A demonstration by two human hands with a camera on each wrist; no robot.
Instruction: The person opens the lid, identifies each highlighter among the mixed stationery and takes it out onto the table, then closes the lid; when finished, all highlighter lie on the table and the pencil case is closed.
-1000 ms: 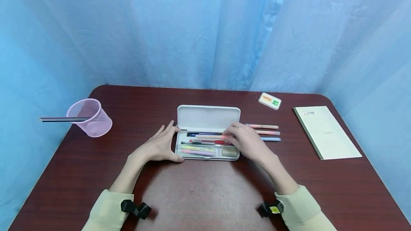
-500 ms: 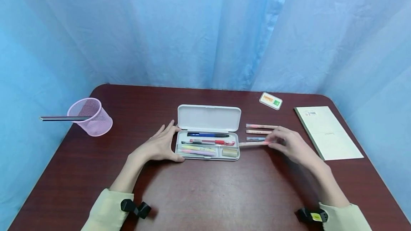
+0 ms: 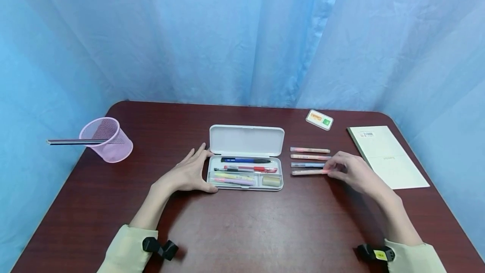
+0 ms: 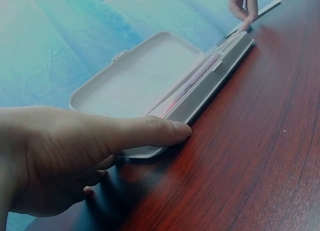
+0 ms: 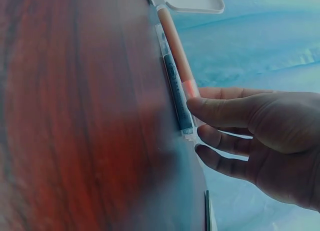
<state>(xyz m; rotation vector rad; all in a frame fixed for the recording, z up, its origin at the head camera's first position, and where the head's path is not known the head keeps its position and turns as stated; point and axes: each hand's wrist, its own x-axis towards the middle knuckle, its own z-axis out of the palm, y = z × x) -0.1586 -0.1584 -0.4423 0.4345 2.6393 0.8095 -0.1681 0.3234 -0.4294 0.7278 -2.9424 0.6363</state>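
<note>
My left hand (image 3: 188, 171) lies at the left end of the open white pencil case (image 3: 246, 140), its fingers stretched out straight. In the left wrist view the thumb (image 4: 167, 132) presses the case's front corner. My right hand (image 3: 350, 172) pinches the pink end of a pale highlighter (image 3: 307, 172) between thumb and fingertips, low over the table. Beside it lies a blue highlighter (image 3: 306, 165), with two pale pink highlighters (image 3: 308, 150) behind. Inside the case are a blue pen (image 3: 245, 160), a red pen (image 3: 261, 169), yellow and purple highlighters (image 3: 233, 178) and a khaki block (image 3: 270, 180).
A pink mesh pen cup (image 3: 113, 146) leans at the left with dark pencils (image 3: 75, 142) sticking out sideways. At the back right is a small white case (image 3: 319, 119) with coloured patches. A pale notebook (image 3: 388, 157) lies by the right edge. Blue curtains surround the table.
My right hand has taken the pale highlighter out of the case and carried it rightward, down to the front of the row of highlighters. My left hand has stayed put.
</note>
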